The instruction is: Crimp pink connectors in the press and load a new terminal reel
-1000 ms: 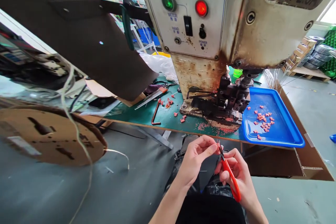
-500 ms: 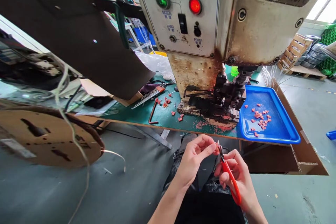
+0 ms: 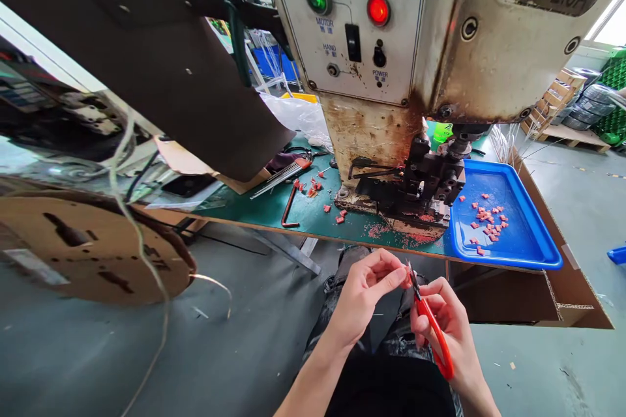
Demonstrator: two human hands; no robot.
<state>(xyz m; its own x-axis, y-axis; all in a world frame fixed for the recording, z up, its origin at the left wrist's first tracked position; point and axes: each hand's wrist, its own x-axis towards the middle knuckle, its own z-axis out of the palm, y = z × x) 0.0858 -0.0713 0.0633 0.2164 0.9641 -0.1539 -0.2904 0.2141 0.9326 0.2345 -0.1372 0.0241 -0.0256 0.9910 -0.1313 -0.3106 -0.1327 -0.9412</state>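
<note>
My right hand (image 3: 443, 319) is wrapped round the red handles of a pair of scissors (image 3: 437, 335), whose short dark blades point up and to the left. Between the thumb and fingertips of my left hand (image 3: 369, 293) is a small red piece (image 3: 405, 279), mostly hidden by the fingers. The blade tips are right at this piece; whether they touch it I cannot make out. Both hands are above my lap, just in front of the table's edge. Similar small red pieces (image 3: 484, 215) lie in the blue tray (image 3: 550, 249) to the right.
A press machine (image 3: 372, 137) stands on the green table (image 3: 235, 208), red crumbs around its base. Left of it lie a hex key (image 3: 285, 212), loose red pieces (image 3: 313, 187) and thin metal rods (image 3: 278, 179). A cardboard reel (image 3: 98, 254) is at left, a cardboard box (image 3: 581, 287) at right.
The view has shifted slightly, so the machine appears a little farther right. Both hands keep nearly the same pose, and the scissors remain at the small red piece.
</note>
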